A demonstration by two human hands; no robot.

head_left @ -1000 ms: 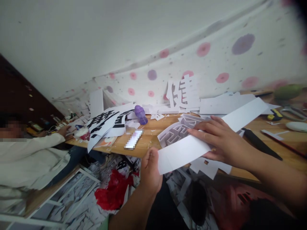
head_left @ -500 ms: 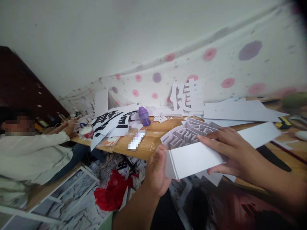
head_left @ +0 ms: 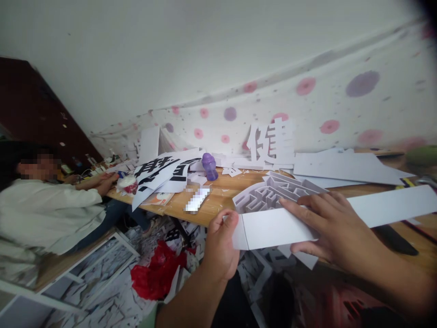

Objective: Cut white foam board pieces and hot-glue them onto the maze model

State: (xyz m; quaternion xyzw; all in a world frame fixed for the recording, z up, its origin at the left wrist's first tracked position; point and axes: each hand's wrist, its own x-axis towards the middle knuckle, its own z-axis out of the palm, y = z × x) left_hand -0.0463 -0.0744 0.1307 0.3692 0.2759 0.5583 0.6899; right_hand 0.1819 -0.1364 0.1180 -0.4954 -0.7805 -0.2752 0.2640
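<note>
Between my hands is a long white foam board strip [head_left: 276, 227], creased near its left end. My left hand [head_left: 221, 241] is closed on that end, thumb on top. My right hand [head_left: 327, 225] grips the strip further right, fingers over its upper edge and thumb below; the strip runs on past it to the right. Just behind the strip, a white hollow letter form [head_left: 269, 193] with many thin upright walls rests at the table edge. Whether the strip touches it I cannot tell.
On the wooden table [head_left: 221, 196] are a purple bottle [head_left: 209, 166], a phone [head_left: 197, 199], printed sheets [head_left: 164, 175], an upright white character [head_left: 271, 142] and white boards [head_left: 348, 168]. A co-worker [head_left: 51, 205] sits left. A red bag [head_left: 159, 273] lies among floor scraps.
The strip has turned: its crease now looks flatter, and its far right part reaches further right. Both hands keep their hold. The view has shifted slightly.
</note>
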